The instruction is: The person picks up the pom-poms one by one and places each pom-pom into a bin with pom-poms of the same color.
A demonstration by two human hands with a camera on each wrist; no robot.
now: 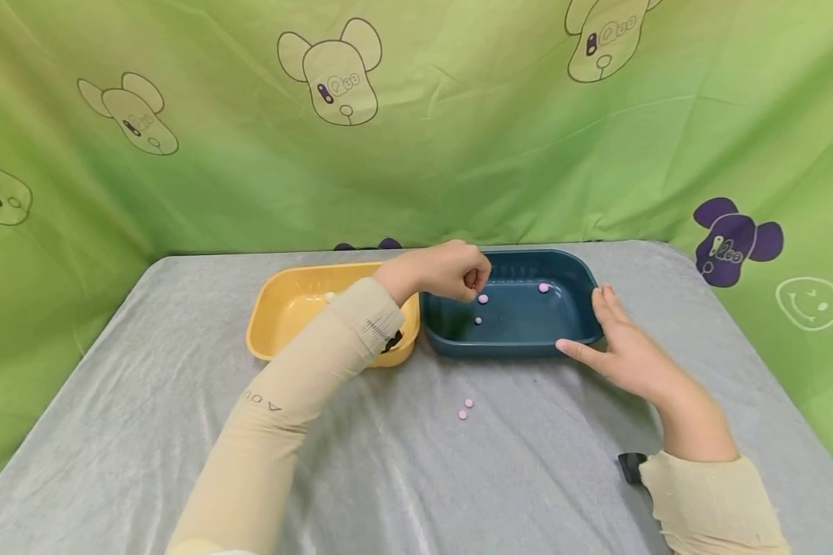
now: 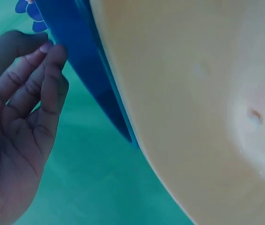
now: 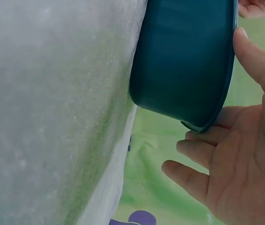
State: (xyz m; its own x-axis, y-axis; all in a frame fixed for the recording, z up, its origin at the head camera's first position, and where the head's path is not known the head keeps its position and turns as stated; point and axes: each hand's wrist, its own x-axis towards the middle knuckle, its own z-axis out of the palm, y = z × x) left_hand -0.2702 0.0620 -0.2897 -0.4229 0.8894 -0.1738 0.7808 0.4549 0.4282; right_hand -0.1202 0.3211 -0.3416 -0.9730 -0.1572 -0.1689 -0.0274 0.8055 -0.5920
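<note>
My left hand (image 1: 447, 270) is over the left part of a dark blue bin (image 1: 500, 349). In the left wrist view, its thumb and fingertips pinch a small pink ball (image 2: 46, 46). Inside the blue bin lie a few pink balls (image 1: 544, 287), spaced apart. My right hand (image 1: 625, 347) rests against the bin's right end, its fingers extended along the outside and its thumb at the front rim. The right wrist view shows this hand (image 3: 235, 154) with its palm turned to the camera and fingertips partly behind the bin wall.
A yellow bin (image 1: 271, 308) stands against the blue bin's left side, partly hidden by my left forearm. Small white pieces (image 2: 254, 117) lie in it. Two pink balls (image 1: 463, 415) are on the grey cloth in front. A green printed curtain (image 1: 444, 154) hangs behind the table.
</note>
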